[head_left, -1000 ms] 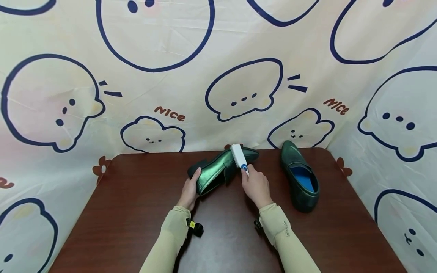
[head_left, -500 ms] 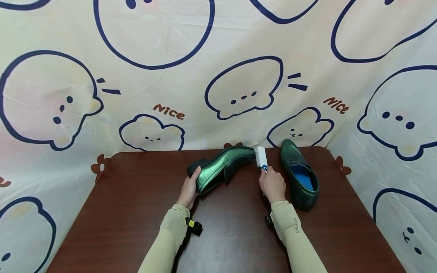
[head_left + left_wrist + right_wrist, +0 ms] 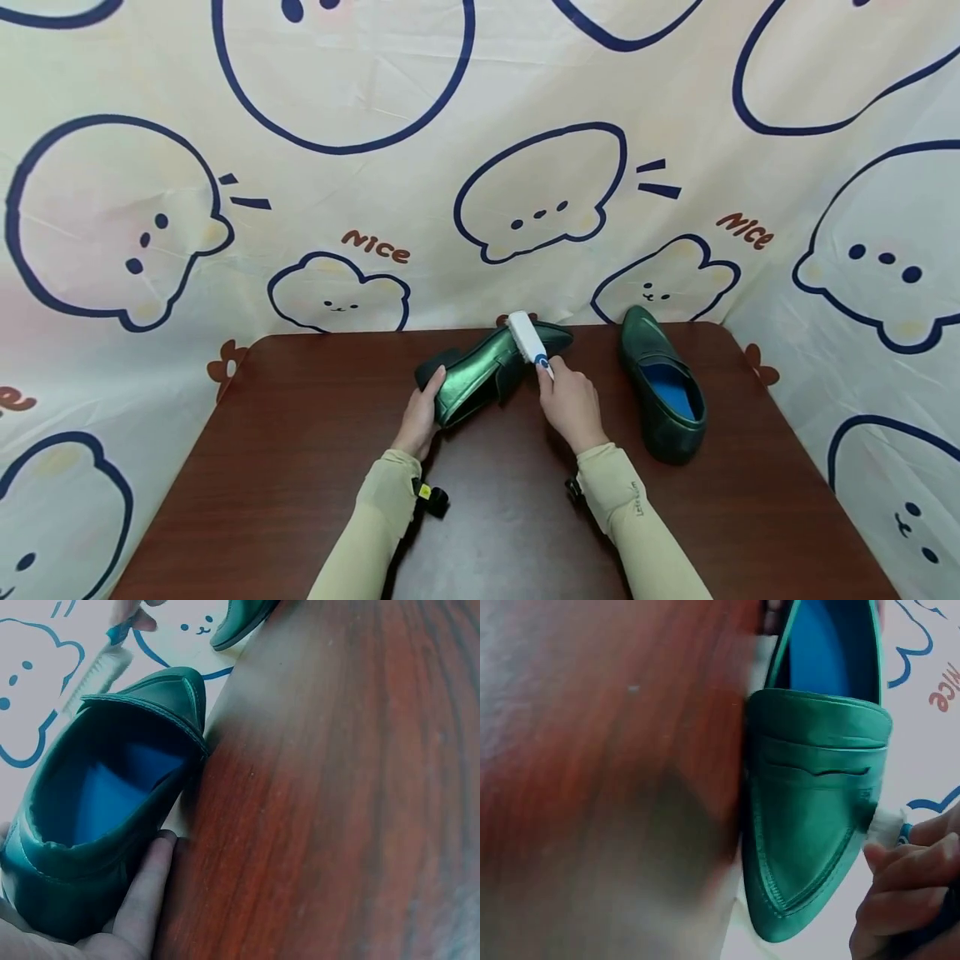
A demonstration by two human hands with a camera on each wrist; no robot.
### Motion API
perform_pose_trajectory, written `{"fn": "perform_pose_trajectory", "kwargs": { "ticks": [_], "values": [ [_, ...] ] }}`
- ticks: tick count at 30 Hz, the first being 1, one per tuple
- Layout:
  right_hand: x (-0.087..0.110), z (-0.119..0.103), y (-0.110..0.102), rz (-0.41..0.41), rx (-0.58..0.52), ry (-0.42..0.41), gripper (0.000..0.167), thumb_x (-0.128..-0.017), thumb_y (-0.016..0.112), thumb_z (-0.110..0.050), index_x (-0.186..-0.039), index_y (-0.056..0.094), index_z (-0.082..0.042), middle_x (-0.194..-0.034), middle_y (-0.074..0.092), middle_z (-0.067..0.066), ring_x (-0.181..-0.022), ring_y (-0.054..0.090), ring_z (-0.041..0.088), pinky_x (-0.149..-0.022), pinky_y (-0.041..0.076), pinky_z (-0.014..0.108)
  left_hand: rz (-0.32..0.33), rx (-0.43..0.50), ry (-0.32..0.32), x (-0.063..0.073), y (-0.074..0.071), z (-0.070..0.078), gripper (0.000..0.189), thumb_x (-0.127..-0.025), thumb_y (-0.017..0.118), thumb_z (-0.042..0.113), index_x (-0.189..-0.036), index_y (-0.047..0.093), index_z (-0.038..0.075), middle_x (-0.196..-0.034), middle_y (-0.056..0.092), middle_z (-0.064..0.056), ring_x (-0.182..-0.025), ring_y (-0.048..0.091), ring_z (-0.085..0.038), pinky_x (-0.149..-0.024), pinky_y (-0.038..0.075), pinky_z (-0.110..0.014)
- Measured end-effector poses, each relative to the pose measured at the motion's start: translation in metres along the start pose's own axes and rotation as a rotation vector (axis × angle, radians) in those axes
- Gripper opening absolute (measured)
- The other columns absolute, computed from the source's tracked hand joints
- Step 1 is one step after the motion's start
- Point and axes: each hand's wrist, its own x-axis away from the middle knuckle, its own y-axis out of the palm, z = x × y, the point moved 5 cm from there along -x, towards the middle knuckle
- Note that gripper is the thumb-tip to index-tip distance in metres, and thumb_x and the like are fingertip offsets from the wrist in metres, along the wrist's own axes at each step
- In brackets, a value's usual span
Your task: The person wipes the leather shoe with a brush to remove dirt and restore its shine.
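My left hand (image 3: 417, 423): its fingers (image 3: 146, 892) are clamped round the heel end of the green shoe; in the left wrist view one lies along its side, at the lower left of the frame.
My right hand (image 3: 572, 406): its fingers (image 3: 901, 879) are curled together round the handle of the brush.
Brush (image 3: 527, 336): white, with blue on the handle; it slants across the forepart of the shoe, just right of centre in the head view, white bristles against the shoe's side.
Green shoe (image 3: 472, 377): glossy, at the centre of the head view, tipped onto its side, toe to the upper right, opening toward me; a blue insole (image 3: 112, 799) shows inside. I cannot tell whether it touches the worktop.
My sleeves (image 3: 371, 508): pale yellow-green, rising from the lower edge of the frame, a black device (image 3: 437, 502) at the left wrist and another at the right.
Second shoe (image 3: 662, 392): matching green, right of centre, just beyond my right hand, opening up, toe at the worktop's back edge.
Worktop (image 3: 285, 483): reddish-brown, wood-grained, across the lower frame.
Cloth (image 3: 420, 200): cream, behind and at both sides, with navy-outlined figures and brown "Nice" lettering.
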Motion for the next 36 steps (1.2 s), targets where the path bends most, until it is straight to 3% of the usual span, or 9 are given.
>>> {"fn": "perform_pose_trajectory", "kwargs": {
  "ticks": [7, 15, 18, 23, 26, 32, 36],
  "values": [
    [0.0, 0.024, -0.001, 0.047, 0.049, 0.107, 0.03, -0.108, 0.054, -0.029, -0.099, 0.062, -0.002, -0.074, 0.062, 0.014, -0.06, 0.06, 0.032, -0.052, 0.046, 0.044, -0.005, 0.0, 0.004, -0.001, 0.001, 0.0, 0.085, -0.096, 0.051, 0.074, -0.15, 0.042, 0.008, -0.137, 0.054, -0.014, -0.114, 0.059, -0.023, -0.098, 0.049, -0.039],
    [-0.001, 0.051, -0.008, 0.061, 0.085, 0.256, 0.035, -0.108, 0.052, -0.028, -0.102, 0.064, 0.005, -0.084, 0.068, 0.026, -0.07, 0.067, 0.042, -0.058, 0.053, 0.053, 0.004, 0.005, -0.005, 0.0, 0.0, 0.001, 0.086, -0.096, 0.052, 0.073, -0.15, 0.039, 0.008, -0.138, 0.053, -0.015, -0.116, 0.057, -0.025, -0.1, 0.047, -0.041],
    [-0.001, 0.051, -0.01, 0.054, 0.064, 0.224, 0.036, -0.109, 0.051, -0.028, -0.103, 0.063, 0.005, -0.085, 0.068, 0.025, -0.07, 0.067, 0.04, -0.06, 0.054, 0.053, 0.003, 0.006, -0.005, -0.001, 0.0, 0.0, 0.087, -0.096, 0.052, 0.073, -0.152, 0.038, 0.008, -0.141, 0.051, -0.015, -0.119, 0.057, -0.025, -0.102, 0.046, -0.042],
    [-0.002, 0.03, -0.008, 0.057, -0.016, 0.06, 0.03, -0.109, 0.052, -0.027, -0.099, 0.061, 0.0, -0.07, 0.058, 0.013, -0.059, 0.057, 0.028, -0.055, 0.046, 0.041, 0.016, 0.005, -0.009, -0.001, 0.001, -0.001, 0.089, -0.095, 0.053, 0.074, -0.153, 0.036, 0.009, -0.141, 0.05, -0.014, -0.118, 0.056, -0.024, -0.102, 0.046, -0.041],
    [-0.001, 0.016, -0.004, 0.038, -0.044, 0.003, 0.027, -0.109, 0.053, -0.027, -0.1, 0.061, -0.002, -0.066, 0.051, 0.008, -0.055, 0.05, 0.023, -0.052, 0.04, 0.035, 0.013, 0.006, -0.01, 0.0, 0.002, -0.001, 0.089, -0.095, 0.053, 0.074, -0.153, 0.036, 0.009, -0.142, 0.05, -0.014, -0.118, 0.056, -0.024, -0.102, 0.046, -0.041],
    [-0.002, 0.008, -0.001, 0.044, -0.029, -0.032, 0.026, -0.107, 0.056, -0.028, -0.099, 0.063, -0.004, -0.068, 0.056, 0.007, -0.057, 0.052, 0.023, -0.053, 0.041, 0.035, 0.001, 0.004, -0.01, 0.001, 0.002, -0.003, 0.087, -0.096, 0.053, 0.073, -0.152, 0.037, 0.008, -0.14, 0.051, -0.014, -0.117, 0.057, -0.023, -0.1, 0.047, -0.04],
    [-0.003, 0.021, -0.003, 0.07, -0.015, 0.027, 0.025, -0.107, 0.058, -0.029, -0.096, 0.063, -0.006, -0.07, 0.057, 0.007, -0.058, 0.054, 0.025, -0.053, 0.042, 0.037, -0.002, 0.015, -0.001, -0.001, 0.002, -0.001, 0.085, -0.097, 0.053, 0.072, -0.151, 0.04, 0.009, -0.137, 0.054, -0.013, -0.113, 0.058, -0.021, -0.097, 0.048, -0.037]
  ]
}}
